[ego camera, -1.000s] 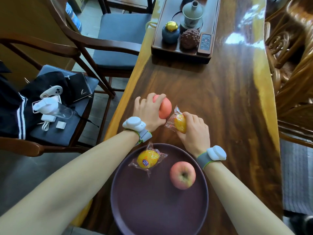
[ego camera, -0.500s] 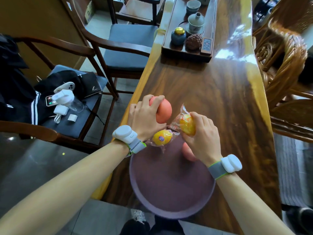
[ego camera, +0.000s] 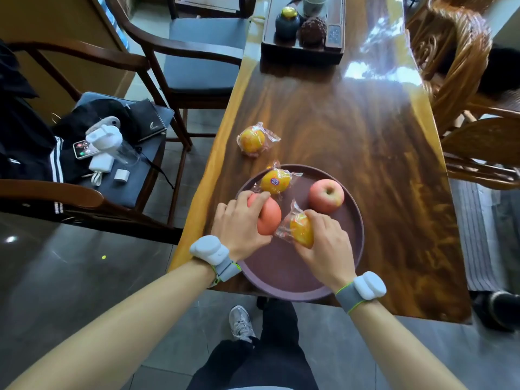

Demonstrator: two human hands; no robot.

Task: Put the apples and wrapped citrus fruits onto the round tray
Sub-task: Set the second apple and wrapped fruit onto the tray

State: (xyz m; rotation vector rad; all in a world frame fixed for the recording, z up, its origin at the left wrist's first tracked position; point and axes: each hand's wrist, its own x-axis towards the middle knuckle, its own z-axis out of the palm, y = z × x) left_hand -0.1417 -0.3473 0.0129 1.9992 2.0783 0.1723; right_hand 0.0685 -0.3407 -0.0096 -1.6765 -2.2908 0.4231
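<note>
- Head view, only view: round tray (ego camera: 356,250), dark purple, at centre frame on the near end of a long wooden table (ego camera: 365,130).
- Left hand (ego camera: 239,228) centre-left, over the tray's left rim, fingers wrapped around a reddish apple (ego camera: 269,219); apple held above the tray floor or touching it, can't tell which.
- Right hand (ego camera: 323,246) just right of it, over the tray's middle, fingers clamped on a wrapped citrus (ego camera: 301,230); plastic wrap sticks out toward upper left and touches the held apple.
- Second apple (ego camera: 326,196) sits upright on the tray's upper right part, stem dimple up, untouched.
- Stickered citrus (ego camera: 275,180) in wrap lies at the tray's upper left edge, wrap overhanging the rim, just above the left fingers.
- Loose citrus (ego camera: 251,139), wrapped, lies on the table above-left of the tray, apart from it.
- White bands with grey straps on both wrists.
- Top centre: dark tea tray (ego camera: 302,53) with small pots, well apart from the fruit.
- Left of frame: chair (ego camera: 92,198) piled with dark clothes, phone, charger.
- Bottom centre: person's dark trousers, one sneaker.
</note>
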